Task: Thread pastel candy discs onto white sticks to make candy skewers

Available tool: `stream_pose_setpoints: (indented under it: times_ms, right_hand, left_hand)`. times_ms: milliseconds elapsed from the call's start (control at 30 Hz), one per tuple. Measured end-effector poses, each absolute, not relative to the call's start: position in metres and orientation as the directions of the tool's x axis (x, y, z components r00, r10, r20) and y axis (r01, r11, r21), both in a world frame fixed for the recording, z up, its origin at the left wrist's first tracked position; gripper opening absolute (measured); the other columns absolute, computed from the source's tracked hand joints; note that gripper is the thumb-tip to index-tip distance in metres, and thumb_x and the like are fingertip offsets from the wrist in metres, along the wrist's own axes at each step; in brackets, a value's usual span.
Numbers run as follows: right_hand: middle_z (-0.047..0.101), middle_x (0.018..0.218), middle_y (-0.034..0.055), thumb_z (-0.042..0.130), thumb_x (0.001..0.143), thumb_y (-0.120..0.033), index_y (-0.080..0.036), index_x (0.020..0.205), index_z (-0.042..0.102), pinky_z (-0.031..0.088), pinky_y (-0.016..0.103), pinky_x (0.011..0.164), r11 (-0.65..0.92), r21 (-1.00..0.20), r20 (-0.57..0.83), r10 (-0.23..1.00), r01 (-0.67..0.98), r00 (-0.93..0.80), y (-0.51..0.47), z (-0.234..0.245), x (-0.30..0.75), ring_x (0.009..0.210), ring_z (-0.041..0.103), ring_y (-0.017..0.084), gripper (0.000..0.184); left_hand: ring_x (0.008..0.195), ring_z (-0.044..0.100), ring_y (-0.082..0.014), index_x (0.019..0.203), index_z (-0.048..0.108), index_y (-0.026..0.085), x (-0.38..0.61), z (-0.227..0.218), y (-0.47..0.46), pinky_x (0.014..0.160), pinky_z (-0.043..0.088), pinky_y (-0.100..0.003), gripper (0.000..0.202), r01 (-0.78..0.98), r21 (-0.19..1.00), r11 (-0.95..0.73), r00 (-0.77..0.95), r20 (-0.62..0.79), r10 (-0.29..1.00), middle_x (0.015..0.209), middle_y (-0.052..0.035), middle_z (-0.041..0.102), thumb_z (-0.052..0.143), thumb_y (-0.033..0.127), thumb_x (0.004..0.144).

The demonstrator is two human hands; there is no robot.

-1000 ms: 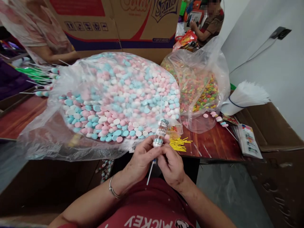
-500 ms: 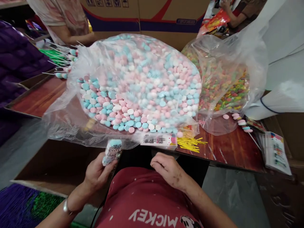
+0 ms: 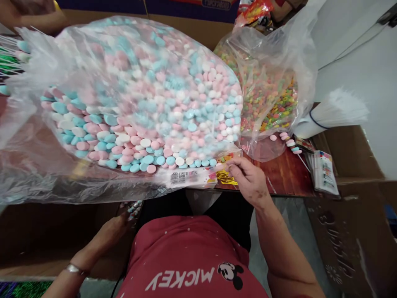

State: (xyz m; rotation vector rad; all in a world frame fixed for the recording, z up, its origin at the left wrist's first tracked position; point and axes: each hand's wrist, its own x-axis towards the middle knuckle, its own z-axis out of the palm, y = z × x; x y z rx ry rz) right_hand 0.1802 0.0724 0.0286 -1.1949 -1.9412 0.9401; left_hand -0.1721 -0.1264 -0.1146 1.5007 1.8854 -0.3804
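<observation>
My left hand (image 3: 114,228) is lowered over an open cardboard box (image 3: 56,240) below the table edge. Small wrapped candies in blue, white and pink (image 3: 135,209) are at its fingertips; the dim light hides whether the fingers grip them. My right hand (image 3: 250,182) is at the table's front edge, thumb and forefinger pinched on clear plastic film (image 3: 221,166). Just left of it lie printed clear packets (image 3: 189,177), partly under the big bag's edge. Yellow twist ties (image 3: 227,178) lie beneath the right fingers. A large clear bag of pink, blue and white candies (image 3: 149,120) covers most of the table.
A second clear bag (image 3: 269,95) holds small multicoloured gummy candies. To its right are a candy skewer (image 3: 293,145), a stack of printed packets (image 3: 324,174) and a bundle of white sticks (image 3: 335,109). Skewered candies (image 3: 20,51) and another person's arm (image 3: 37,18) are at far left.
My left hand has gone down and left into the box with the wrapped candy it held. My right hand has moved from my lap to the table edge and pinched plastic film. The view has shifted.
</observation>
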Motion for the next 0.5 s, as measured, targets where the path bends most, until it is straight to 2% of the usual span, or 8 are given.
stream_pose_setpoints:
  times_ms: [67, 133, 200, 267, 367, 500]
  right_hand:
    - [0.067, 0.079, 0.0000, 0.053, 0.089, -0.030, -0.020, 0.092, 0.065, 0.047, 0.025, 0.066, 0.297, -0.842, 0.170, 0.939, 0.451, -0.300, 0.079, 0.027, 0.192, 0.068, 0.060, 0.013, 0.016]
    - [0.067, 0.078, -0.0004, 0.055, 0.087, -0.030, -0.020, 0.091, 0.065, 0.047, 0.025, 0.066, 0.266, -0.847, 0.168, 0.956, 0.461, -0.242, 0.082, 0.025, 0.202, 0.069, 0.061, 0.013, 0.015]
    - [0.067, 0.077, -0.0005, 0.056, 0.086, -0.031, -0.020, 0.089, 0.065, 0.047, 0.025, 0.067, 0.246, -0.843, 0.164, 0.964, 0.478, -0.207, 0.082, 0.024, 0.211, 0.071, 0.061, 0.014, 0.015]
    - [0.067, 0.077, -0.0005, 0.056, 0.085, -0.031, -0.020, 0.087, 0.066, 0.047, 0.025, 0.068, 0.237, -0.830, 0.142, 0.965, 0.504, -0.220, 0.081, 0.022, 0.216, 0.071, 0.061, 0.014, 0.015]
    - [0.067, 0.074, -0.0005, 0.056, 0.085, -0.033, -0.019, 0.084, 0.066, 0.046, 0.025, 0.067, 0.213, -0.800, 0.115, 0.972, 0.561, -0.205, 0.081, 0.017, 0.227, 0.069, 0.060, 0.014, 0.017]
    - [0.065, 0.072, 0.0002, 0.053, 0.085, -0.033, -0.019, 0.082, 0.064, 0.046, 0.028, 0.066, 0.129, -0.790, 0.201, 0.978, 0.599, 0.055, 0.089, 0.018, 0.253, 0.067, 0.059, 0.015, 0.018]
  left_hand:
    - [0.090, 0.073, -0.0281, 0.102, 0.066, 0.018, -0.152, -0.093, -0.108, 0.076, 0.052, -0.032, 0.031, 0.929, 0.279, 0.243, -0.001, -0.656, 0.755, 0.092, -0.0121, 0.075, 0.042, 0.033, 0.090]
    - [0.090, 0.073, -0.0265, 0.108, 0.067, 0.020, -0.131, -0.067, -0.093, 0.079, 0.053, -0.032, 0.033, 0.856, 0.483, 0.186, 0.130, -0.549, 0.826, 0.095, -0.0094, 0.077, 0.048, 0.039, 0.089]
    - [0.078, 0.073, -0.0207, 0.115, 0.066, 0.023, -0.109, -0.042, -0.080, 0.070, 0.054, -0.027, 0.035, 0.720, 0.684, 0.121, 0.253, -0.420, 0.872, 0.090, -0.0049, 0.077, 0.047, 0.042, 0.092]
    - [0.070, 0.070, -0.0162, 0.117, 0.064, 0.024, -0.088, -0.023, -0.068, 0.063, 0.052, -0.022, 0.031, 0.601, 0.799, -0.013, 0.353, -0.251, 0.901, 0.084, -0.0011, 0.076, 0.049, 0.039, 0.094]
    - [0.068, 0.069, -0.0125, 0.123, 0.058, 0.024, -0.062, -0.014, -0.051, 0.066, 0.052, -0.020, 0.029, 0.480, 0.849, -0.221, 0.412, 0.004, 0.911, 0.079, 0.0016, 0.074, 0.050, 0.030, 0.096]
    - [0.068, 0.068, -0.0115, 0.126, 0.054, 0.022, -0.040, -0.019, -0.030, 0.068, 0.053, -0.020, 0.031, 0.417, 0.826, -0.380, 0.385, 0.218, 0.897, 0.079, 0.0015, 0.073, 0.050, 0.022, 0.096]
